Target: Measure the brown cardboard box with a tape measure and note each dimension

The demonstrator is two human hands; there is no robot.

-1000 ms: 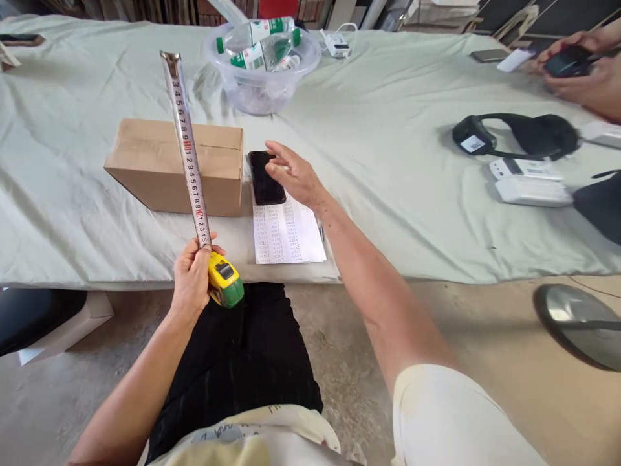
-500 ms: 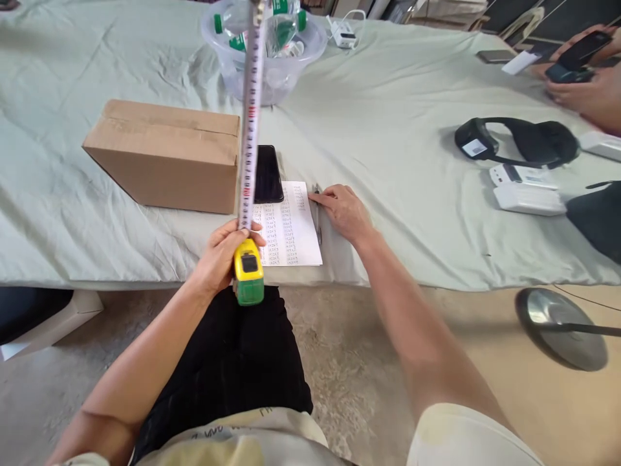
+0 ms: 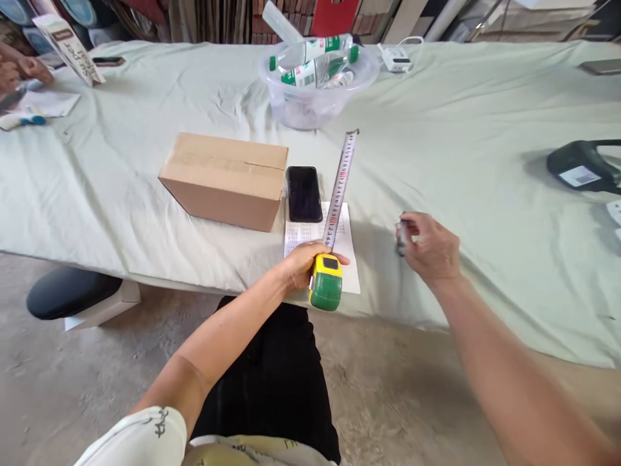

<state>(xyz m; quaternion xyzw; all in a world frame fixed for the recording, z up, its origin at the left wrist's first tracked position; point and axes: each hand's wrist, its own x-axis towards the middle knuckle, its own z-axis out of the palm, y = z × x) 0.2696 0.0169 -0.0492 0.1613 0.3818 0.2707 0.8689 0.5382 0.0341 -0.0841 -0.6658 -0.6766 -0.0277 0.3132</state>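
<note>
Clasped in the closed left hand (image 3: 301, 262) at the cloth-covered table (image 3: 485, 129) edge, the yellow-and-green tape measure (image 3: 325, 285) is extended but not yet applied to the brown cardboard box (image 3: 226, 178); a blurred dark object (image 3: 400, 236) is pinched in the right hand (image 3: 431, 249).

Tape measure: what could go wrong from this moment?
The left hand holds the tape measure with its blade extended and free-ended beside the phone. It could buckle or snap back, hitting the phone or the hand. The right hand pinches what looks like a pen, which might slip.
</note>
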